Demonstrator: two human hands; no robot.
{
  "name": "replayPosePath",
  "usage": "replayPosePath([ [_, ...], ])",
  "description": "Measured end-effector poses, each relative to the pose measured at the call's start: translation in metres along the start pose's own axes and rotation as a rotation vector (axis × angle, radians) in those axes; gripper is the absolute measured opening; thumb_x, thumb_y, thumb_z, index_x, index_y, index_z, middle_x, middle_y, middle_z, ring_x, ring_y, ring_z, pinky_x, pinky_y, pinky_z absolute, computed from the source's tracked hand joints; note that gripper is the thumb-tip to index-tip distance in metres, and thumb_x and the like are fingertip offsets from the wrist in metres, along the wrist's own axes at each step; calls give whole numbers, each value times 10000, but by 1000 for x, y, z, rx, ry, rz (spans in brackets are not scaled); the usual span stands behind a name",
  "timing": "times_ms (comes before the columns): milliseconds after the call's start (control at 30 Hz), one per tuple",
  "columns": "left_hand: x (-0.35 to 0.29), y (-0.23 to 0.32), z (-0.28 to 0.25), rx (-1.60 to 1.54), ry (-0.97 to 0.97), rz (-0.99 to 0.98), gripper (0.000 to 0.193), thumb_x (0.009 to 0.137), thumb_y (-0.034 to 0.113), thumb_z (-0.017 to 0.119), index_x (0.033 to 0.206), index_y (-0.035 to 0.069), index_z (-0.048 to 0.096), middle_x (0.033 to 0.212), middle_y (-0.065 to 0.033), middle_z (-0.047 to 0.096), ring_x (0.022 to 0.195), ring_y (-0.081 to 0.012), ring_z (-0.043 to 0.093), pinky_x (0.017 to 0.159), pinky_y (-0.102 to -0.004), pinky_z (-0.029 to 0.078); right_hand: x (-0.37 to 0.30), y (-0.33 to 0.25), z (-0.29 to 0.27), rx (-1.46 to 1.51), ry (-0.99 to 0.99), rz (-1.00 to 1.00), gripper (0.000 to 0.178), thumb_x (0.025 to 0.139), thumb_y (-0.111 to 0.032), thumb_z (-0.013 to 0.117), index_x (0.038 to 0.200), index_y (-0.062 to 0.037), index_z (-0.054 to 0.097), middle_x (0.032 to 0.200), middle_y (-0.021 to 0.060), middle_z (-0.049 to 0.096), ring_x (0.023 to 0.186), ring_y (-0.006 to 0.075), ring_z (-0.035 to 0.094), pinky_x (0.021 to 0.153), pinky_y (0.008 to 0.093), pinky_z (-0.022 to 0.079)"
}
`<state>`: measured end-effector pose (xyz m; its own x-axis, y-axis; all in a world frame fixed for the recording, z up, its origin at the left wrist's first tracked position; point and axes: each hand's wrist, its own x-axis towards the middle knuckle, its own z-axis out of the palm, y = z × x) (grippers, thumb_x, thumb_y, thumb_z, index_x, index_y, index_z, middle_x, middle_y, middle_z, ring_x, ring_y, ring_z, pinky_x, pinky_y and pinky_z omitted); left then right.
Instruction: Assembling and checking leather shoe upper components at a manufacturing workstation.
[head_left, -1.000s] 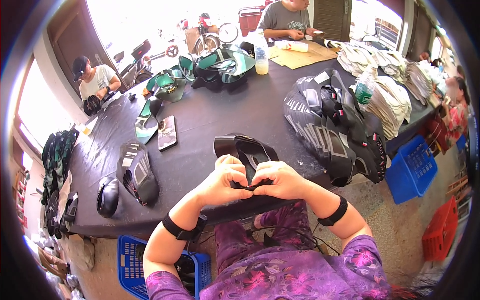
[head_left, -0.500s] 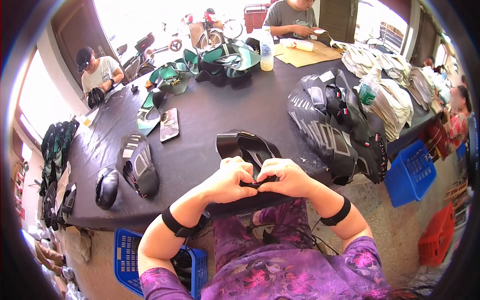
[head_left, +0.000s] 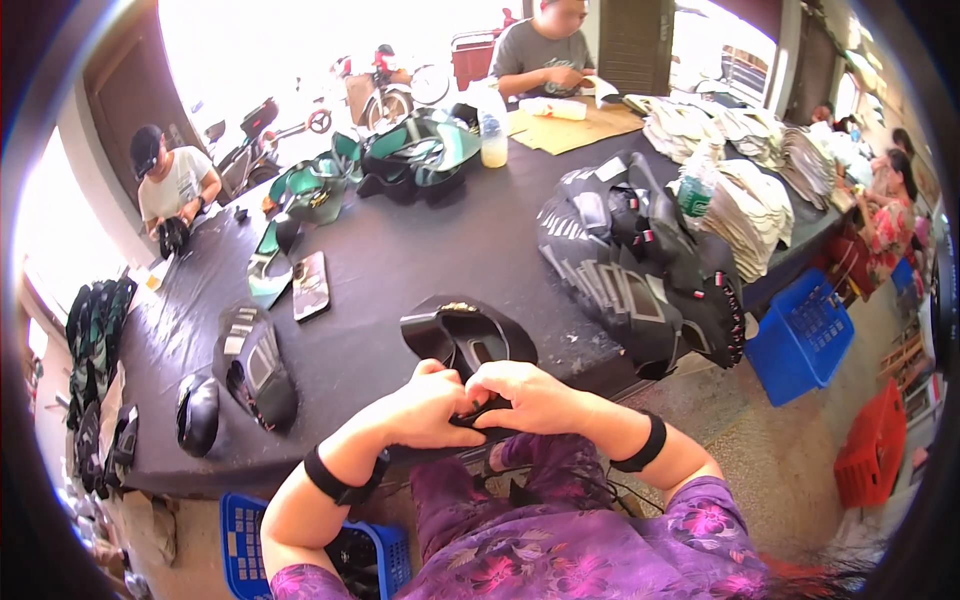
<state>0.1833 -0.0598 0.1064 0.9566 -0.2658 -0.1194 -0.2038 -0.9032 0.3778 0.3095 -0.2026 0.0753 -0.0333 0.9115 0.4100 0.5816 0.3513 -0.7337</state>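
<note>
A black shoe upper (head_left: pixel 505 328) stands at the table's near edge, its opening facing up and its far end away from me. My left hand (head_left: pixel 432 408) and my right hand (head_left: pixel 528 398) meet at its near end. Both are closed, thumbs and fingers pinching the near rim between them. My fingers cover most of that rim, so the exact spot they grip is hidden. To the left lie another black upper with grey panels (head_left: pixel 262 375) and a smaller plain black upper (head_left: pixel 197 425).
A heap of black uppers (head_left: pixel 625 285) and pale stacked pieces (head_left: pixel 755 215) lie right. Green-and-black uppers (head_left: pixel 415 160), a phone (head_left: pixel 311 287) and a bottle (head_left: pixel 493 140) lie farther back. Blue baskets (head_left: pixel 803 335) and a red one (head_left: pixel 872 450) stand below. Two people work across the table.
The whole view has shifted, so the table's things appear lower and farther left. Both hands stay pinched at the upper's near end, and my right fingers now overlap the left ones more.
</note>
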Motion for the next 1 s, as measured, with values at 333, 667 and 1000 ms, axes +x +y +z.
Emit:
replayPosePath([
  [333,-37,7,18,-207,279,-161,184,671,199,694,687,40,603,750,-66,569,867,-193,528,1000,-456,182,-71,50,17,655,289,478,114,837,-72,553,932,-9,554,886,35,566,800,109,546,763,255,446],
  [667,-55,28,30,-224,267,19,298,667,244,719,593,64,493,714,-7,523,800,-155,522,985,-521,162,-37,67,90,1859,357,542,187,842,-167,544,990,-61,583,929,48,619,866,159,599,755,309,491],
  [1000,-76,15,66,-491,728,-189,239,700,189,702,588,73,526,644,19,497,722,-121,527,990,-449,173,-38,33,87,1864,528,417,149,850,-107,488,961,-50,571,956,31,613,890,141,583,800,283,463],
])
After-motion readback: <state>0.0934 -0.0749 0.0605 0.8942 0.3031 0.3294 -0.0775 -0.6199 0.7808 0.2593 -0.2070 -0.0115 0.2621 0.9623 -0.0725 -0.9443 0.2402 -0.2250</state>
